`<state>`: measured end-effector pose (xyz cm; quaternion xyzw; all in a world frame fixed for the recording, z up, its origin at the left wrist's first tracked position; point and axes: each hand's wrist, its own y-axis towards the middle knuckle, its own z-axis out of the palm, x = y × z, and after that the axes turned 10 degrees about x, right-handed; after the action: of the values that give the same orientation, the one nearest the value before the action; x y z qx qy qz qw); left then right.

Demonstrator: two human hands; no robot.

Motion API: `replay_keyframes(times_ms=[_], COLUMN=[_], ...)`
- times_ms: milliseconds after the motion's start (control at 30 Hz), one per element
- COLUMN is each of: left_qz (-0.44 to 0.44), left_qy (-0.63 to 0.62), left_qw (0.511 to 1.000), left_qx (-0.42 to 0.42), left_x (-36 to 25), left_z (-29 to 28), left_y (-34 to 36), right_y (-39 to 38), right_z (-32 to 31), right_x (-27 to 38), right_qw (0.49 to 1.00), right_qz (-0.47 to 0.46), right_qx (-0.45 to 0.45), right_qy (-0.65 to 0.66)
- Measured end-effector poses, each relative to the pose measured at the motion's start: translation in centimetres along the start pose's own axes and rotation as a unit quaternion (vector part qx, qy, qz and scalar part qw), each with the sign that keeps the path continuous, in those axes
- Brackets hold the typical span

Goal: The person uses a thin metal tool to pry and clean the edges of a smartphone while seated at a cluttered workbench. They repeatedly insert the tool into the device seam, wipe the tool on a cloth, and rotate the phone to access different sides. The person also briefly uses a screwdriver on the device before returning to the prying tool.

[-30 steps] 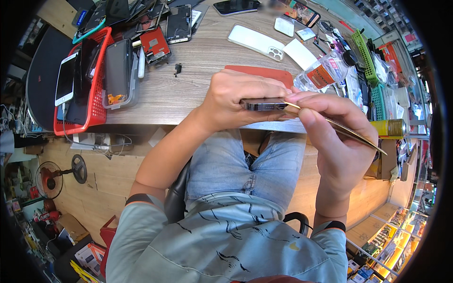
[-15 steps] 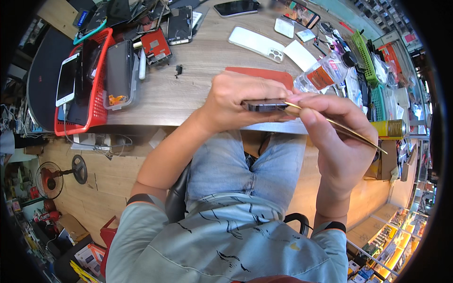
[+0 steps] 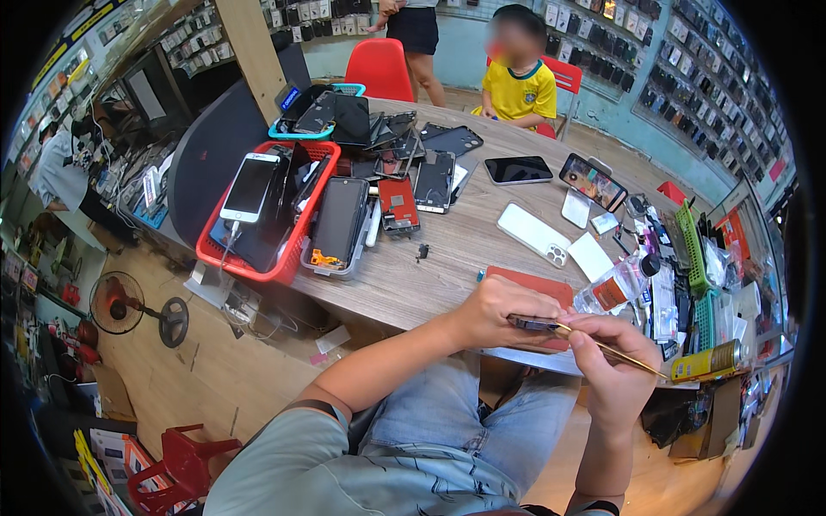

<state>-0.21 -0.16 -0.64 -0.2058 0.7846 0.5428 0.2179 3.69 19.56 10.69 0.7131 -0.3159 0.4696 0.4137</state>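
Note:
My left hand (image 3: 503, 310) is closed around a dark phone (image 3: 533, 323) held edge-up above the front edge of the table. In my right hand (image 3: 621, 387) a thin, pointed, gold-coloured tool (image 3: 644, 368) is pinched between thumb and fingers. One end of it meets the phone's right end; the other sticks out to the right past my fingers. What it touches on the phone is hidden by my fingertips. A red mat (image 3: 525, 281) lies on the table just beyond my hands.
A plastic bottle (image 3: 615, 284) and a yellow can (image 3: 707, 361) stand close on the right. Further off lie a white phone (image 3: 532, 232) and a propped phone (image 3: 594, 182). Left are a red basket (image 3: 274, 267) and phone parts (image 3: 400, 206). A seated person (image 3: 519, 90) is across the table.
The view has tilted up and swung, so the far side of the table and other people show now. My hands keep the phone and the gold tool in much the same grip.

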Motion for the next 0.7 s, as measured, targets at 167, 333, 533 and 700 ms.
replay_keyframes(times_ms=[167, 333, 533, 700], left_qz=[0.016, 0.0, -0.002, -0.001], left_qy=[0.01, 0.009, 0.032, 0.034], left_qw=[1.0, 1.0, 0.999, 0.999], left_qx=[-0.013, -0.009, -0.006, -0.003], left_x=[0.3, 0.2, 0.2, 0.3], left_z=[0.1, 0.4, 0.5, 0.1], left_y=[-0.1, -0.1, 0.0, 0.4], right_y=[0.3, -0.1, 0.1, 0.1], right_z=[-0.4, -0.4, -1.0, -0.9], right_x=[0.0, 0.0, -1.0, -1.4], right_qw=[0.998, 1.0, 0.994, 1.0], right_qz=[-0.033, 0.031, -0.059, -0.005], right_qx=[0.03, 0.003, 0.028, 0.01], right_qy=[-0.043, 0.005, -0.082, -0.023])
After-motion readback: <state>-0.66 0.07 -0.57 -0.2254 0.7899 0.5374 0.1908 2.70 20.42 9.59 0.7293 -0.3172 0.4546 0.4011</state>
